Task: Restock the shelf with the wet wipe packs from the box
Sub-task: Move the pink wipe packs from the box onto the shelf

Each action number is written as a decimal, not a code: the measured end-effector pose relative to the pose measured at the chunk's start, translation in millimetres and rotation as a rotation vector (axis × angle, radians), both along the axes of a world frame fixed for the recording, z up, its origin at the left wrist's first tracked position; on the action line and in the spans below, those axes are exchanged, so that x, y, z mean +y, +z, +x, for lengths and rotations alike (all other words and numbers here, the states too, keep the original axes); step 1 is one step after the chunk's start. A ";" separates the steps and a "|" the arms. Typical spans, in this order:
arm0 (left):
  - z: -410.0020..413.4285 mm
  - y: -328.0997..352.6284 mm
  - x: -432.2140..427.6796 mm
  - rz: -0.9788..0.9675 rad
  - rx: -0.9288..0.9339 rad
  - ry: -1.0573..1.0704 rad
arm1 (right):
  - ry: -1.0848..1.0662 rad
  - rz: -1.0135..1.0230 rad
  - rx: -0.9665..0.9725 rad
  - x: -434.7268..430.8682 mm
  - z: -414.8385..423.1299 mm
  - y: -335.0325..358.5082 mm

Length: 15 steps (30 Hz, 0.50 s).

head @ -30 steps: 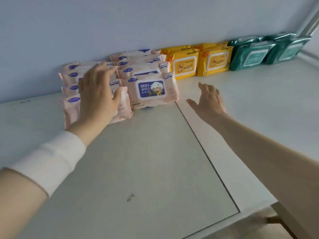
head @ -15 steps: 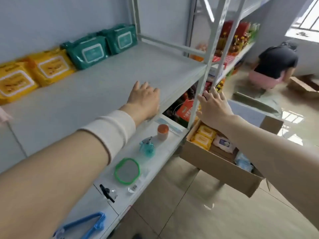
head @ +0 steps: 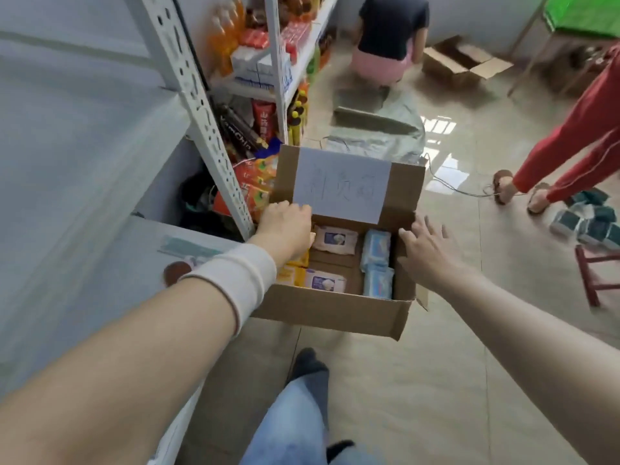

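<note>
Reaching down toward the box (head: pixel 322 313), both hands are positioned over its open top. The left hand (head: pixel 285 229) is above the left side, over the yellow packs (head: pixel 291 273). Its fingers point down out of sight, so the state of its grip cannot be told. The right hand (head: pixel 424 250) hovers at the right wall with fingers spread: grip wide, holding nothing.

The box stands on the floor (head: pixel 436 380), just beside the shelf (head: pixel 84 146). Inside lie white packs (head: pixel 335 239), blue packs (head: pixel 377 245) and the yellow ones, all loose on the box bottom.

Progress assessment: no pack is lifted out yet, and several packs remain in the box, so restocking is judged unfinished. How many packs already stand on the shelf cannot be determined from this view.
</note>
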<state>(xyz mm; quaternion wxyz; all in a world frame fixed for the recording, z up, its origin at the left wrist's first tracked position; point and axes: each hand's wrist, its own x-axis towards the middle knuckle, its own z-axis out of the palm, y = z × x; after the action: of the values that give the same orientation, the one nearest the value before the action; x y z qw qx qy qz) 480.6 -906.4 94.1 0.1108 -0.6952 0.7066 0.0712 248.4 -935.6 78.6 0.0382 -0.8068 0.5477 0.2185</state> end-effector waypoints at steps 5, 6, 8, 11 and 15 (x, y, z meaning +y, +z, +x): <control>-13.7 -75.8 -41.4 0.237 0.069 0.028 | -0.120 0.229 0.033 -8.4 -31.3 -70.5; -16.5 -89.9 -47.6 0.283 0.093 0.063 | -0.126 0.273 0.043 -9.1 -35.1 -83.3; -23.6 -119.7 -61.5 0.346 0.132 0.116 | -0.131 0.343 0.048 -14.2 -40.4 -111.5; -34.4 -167.0 -80.8 0.417 0.153 0.138 | -0.097 0.429 0.045 -32.4 -39.6 -154.8; -44.0 -230.1 -103.1 0.495 0.210 0.219 | -0.162 0.480 -0.092 -55.6 -24.8 -212.1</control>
<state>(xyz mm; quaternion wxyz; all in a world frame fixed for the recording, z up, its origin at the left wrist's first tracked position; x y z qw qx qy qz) 436.6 -1009.5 -136.1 0.1952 -0.7081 0.5960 0.3246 223.6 -991.2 -133.5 0.2707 -0.7372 0.5406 0.3017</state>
